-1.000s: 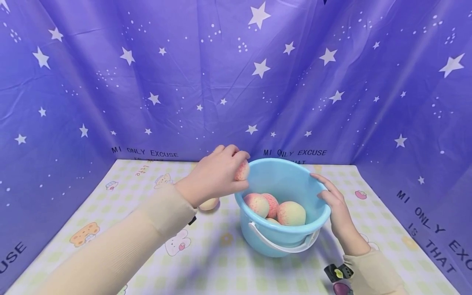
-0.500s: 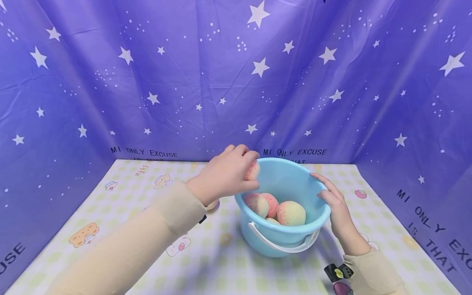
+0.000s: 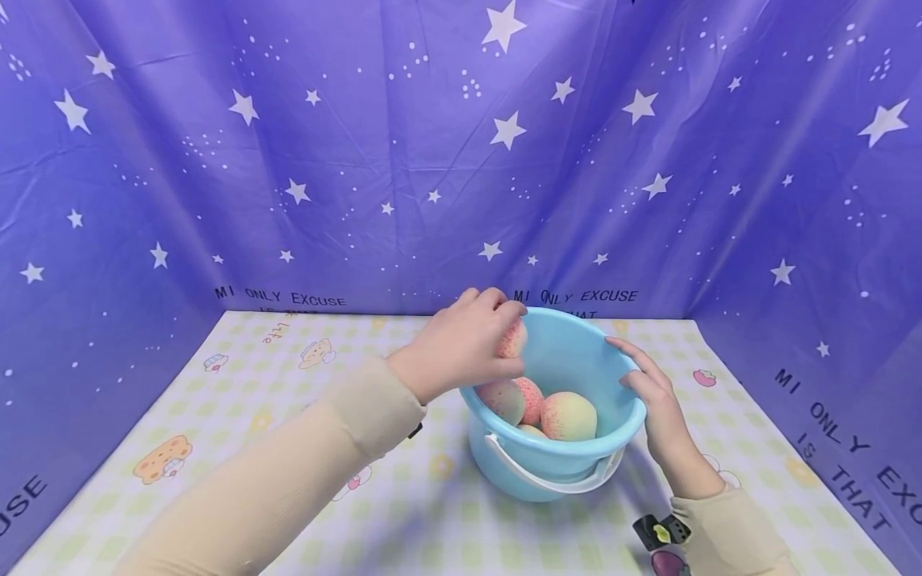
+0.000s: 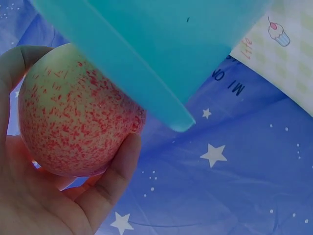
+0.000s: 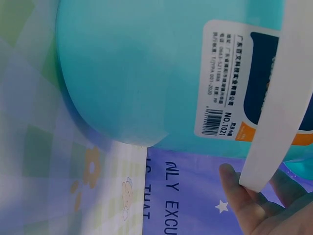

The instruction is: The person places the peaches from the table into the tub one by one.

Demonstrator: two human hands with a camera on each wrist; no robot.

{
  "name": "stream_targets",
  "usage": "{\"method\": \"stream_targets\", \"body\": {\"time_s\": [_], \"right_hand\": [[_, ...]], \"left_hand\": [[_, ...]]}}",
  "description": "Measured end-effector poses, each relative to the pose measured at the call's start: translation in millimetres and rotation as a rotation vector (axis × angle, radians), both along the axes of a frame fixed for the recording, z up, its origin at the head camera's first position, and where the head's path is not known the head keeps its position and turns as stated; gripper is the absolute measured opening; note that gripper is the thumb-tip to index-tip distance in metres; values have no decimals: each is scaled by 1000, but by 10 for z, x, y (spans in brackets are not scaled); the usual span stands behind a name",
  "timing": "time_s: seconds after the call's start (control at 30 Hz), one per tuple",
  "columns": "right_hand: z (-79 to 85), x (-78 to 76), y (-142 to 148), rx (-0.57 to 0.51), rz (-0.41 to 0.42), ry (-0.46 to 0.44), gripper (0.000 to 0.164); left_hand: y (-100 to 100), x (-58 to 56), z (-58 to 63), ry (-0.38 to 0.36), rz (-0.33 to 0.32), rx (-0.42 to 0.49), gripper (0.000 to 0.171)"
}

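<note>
My left hand (image 3: 468, 344) holds a peach (image 3: 513, 340), pale yellow with red speckles, over the left rim of a light blue bucket (image 3: 515, 472). In the left wrist view, fingers and thumb curl round this peach (image 4: 78, 112), and the bucket's edge (image 4: 146, 83) overlaps it. Several more peaches (image 3: 569, 418) lie inside the bucket, one partly hidden by the others. On the right side, my right hand (image 3: 666, 420) grips the rim. The bucket's white handle (image 3: 555, 482) hangs down at the front; a label (image 5: 220, 83) shows on its wall in the right wrist view.
A checked cloth (image 3: 288, 448) with cartoon prints covers the table. Purple star-patterned curtains (image 3: 403, 160) rise behind it and along both sides. Near the right cuff are a small black device (image 3: 661, 532) and a purple rounded shape (image 3: 668, 563).
My left hand has moved right with the peach, from outside the bucket to over its rim. A peach on the table left of the bucket is now hidden behind the left arm.
</note>
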State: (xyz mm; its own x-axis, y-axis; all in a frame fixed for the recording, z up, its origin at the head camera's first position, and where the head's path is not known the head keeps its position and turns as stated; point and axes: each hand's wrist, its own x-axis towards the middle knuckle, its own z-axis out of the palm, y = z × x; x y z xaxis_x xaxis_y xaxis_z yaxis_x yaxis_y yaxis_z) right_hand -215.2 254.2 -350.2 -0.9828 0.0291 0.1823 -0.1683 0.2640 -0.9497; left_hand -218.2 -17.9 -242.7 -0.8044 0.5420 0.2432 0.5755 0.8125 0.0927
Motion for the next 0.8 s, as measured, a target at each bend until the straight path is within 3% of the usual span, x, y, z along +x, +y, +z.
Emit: {"method": "stream_targets", "body": {"time_s": [0.8], "right_hand": [[14, 7, -10, 5, 1, 1, 61]], "left_hand": [[216, -60, -172, -24, -130, 12, 60]]}}
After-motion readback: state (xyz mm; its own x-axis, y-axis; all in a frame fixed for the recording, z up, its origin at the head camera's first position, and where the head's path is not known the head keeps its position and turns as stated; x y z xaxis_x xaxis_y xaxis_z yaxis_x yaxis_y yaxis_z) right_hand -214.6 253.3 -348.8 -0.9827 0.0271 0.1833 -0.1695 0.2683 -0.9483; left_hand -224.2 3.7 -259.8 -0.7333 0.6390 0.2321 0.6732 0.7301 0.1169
